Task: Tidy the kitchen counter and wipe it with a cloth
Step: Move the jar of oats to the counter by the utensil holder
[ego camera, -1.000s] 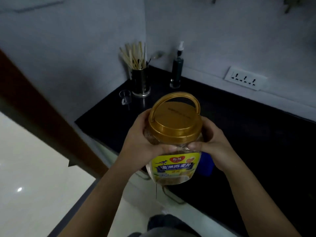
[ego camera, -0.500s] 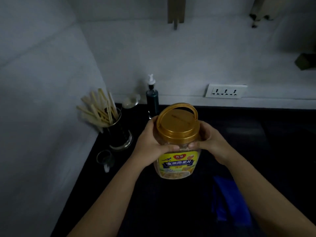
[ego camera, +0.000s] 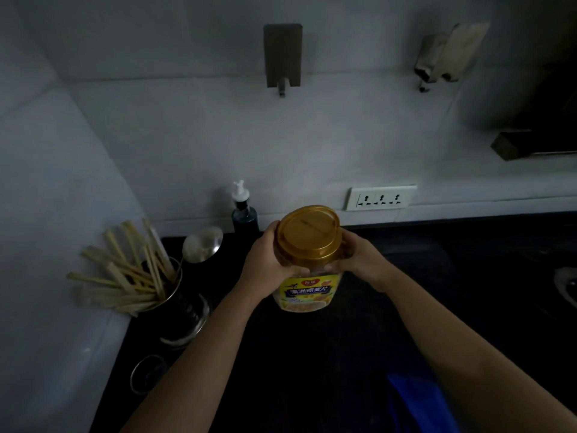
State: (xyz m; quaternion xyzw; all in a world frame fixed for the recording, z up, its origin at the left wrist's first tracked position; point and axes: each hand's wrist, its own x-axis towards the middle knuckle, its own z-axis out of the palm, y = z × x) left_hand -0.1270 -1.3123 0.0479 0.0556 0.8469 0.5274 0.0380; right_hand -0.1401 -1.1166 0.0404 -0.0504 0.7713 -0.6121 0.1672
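Observation:
A clear plastic jar (ego camera: 306, 289) with a gold lid and a yellow label is upright over the black counter (ego camera: 312, 354), towards the back wall. My left hand (ego camera: 265, 264) grips its left side just under the lid. On the other side my right hand (ego camera: 363, 256) holds it the same way. Whether the jar's base touches the counter I cannot tell. A blue cloth (ego camera: 415, 401) lies on the counter near the front, partly hidden under my right forearm.
A metal holder full of chopsticks (ego camera: 150, 285) and a ladle stands in the left corner. A small glass cup (ego camera: 146, 373) sits in front of it. A dark pump bottle (ego camera: 244, 210) stands at the back wall. A socket strip (ego camera: 379, 198) is on the wall.
Both hands have carried the jar away from me, towards the back wall near the pump bottle. The view has swung from the counter's left end to face the wall.

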